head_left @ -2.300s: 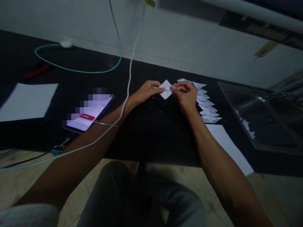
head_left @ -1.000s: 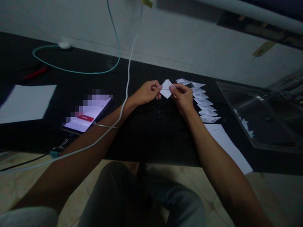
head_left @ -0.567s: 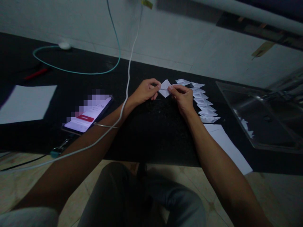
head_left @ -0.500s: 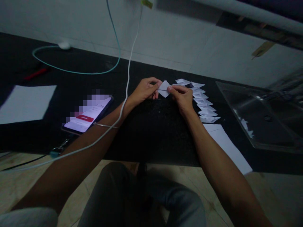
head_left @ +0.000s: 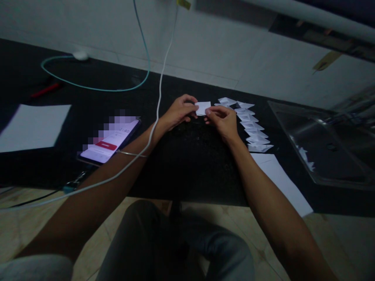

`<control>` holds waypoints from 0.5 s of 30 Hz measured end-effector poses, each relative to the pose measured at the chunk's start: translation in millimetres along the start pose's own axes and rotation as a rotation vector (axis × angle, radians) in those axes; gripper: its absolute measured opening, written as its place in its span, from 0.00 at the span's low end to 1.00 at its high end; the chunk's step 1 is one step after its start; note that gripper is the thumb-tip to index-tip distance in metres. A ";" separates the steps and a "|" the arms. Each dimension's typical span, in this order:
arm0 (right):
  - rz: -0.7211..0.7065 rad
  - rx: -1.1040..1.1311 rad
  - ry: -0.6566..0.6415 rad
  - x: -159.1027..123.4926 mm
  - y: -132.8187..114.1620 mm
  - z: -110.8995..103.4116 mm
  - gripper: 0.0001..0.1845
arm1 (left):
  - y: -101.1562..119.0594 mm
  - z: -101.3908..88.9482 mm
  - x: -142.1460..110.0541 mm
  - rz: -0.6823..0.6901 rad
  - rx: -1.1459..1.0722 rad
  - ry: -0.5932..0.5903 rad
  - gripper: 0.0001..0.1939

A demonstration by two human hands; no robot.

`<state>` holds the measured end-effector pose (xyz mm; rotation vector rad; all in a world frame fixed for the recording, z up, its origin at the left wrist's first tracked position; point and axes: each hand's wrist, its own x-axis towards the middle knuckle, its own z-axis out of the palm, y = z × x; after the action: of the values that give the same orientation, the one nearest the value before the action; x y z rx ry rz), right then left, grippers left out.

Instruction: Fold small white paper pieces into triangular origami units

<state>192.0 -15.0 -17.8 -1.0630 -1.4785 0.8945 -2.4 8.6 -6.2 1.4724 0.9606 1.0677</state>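
A small folded piece of white paper [head_left: 203, 108] is held between my two hands above the black counter, its outline now roughly square. My left hand [head_left: 182, 111] pinches its left edge between thumb and fingers. At its lower right corner, my right hand [head_left: 224, 121] grips it with thumb and forefinger. Just right of that hand stands a column of several folded white paper boats [head_left: 254, 131], set close together. A stack of white paper sheets [head_left: 275, 175] lies under and beside my right forearm.
A lit phone [head_left: 109, 142] with a cable plugged in lies by my left forearm. Another white sheet [head_left: 35, 127] is at far left, below a red-handled tool [head_left: 45, 90]. A white cable [head_left: 159, 89] hangs across my left arm. At right is a metal sink [head_left: 331, 148].
The folded paper has gone from a diamond shape to a squarish one between my fingers. Both hands stay in nearly the same place.
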 end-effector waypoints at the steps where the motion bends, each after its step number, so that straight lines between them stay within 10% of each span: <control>1: -0.001 0.003 -0.004 0.6 1.3 -0.7 0.26 | -1.3 -0.6 1.0 0.017 0.009 -0.001 0.14; 15: 0.019 0.054 0.023 8.2 17.0 -7.0 0.22 | 8.7 -0.9 -6.0 0.101 0.044 -0.028 0.12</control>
<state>201.2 -1.8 -29.9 -1.0461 -1.4199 0.9272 -4.7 1.8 1.7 1.5819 0.9032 1.1012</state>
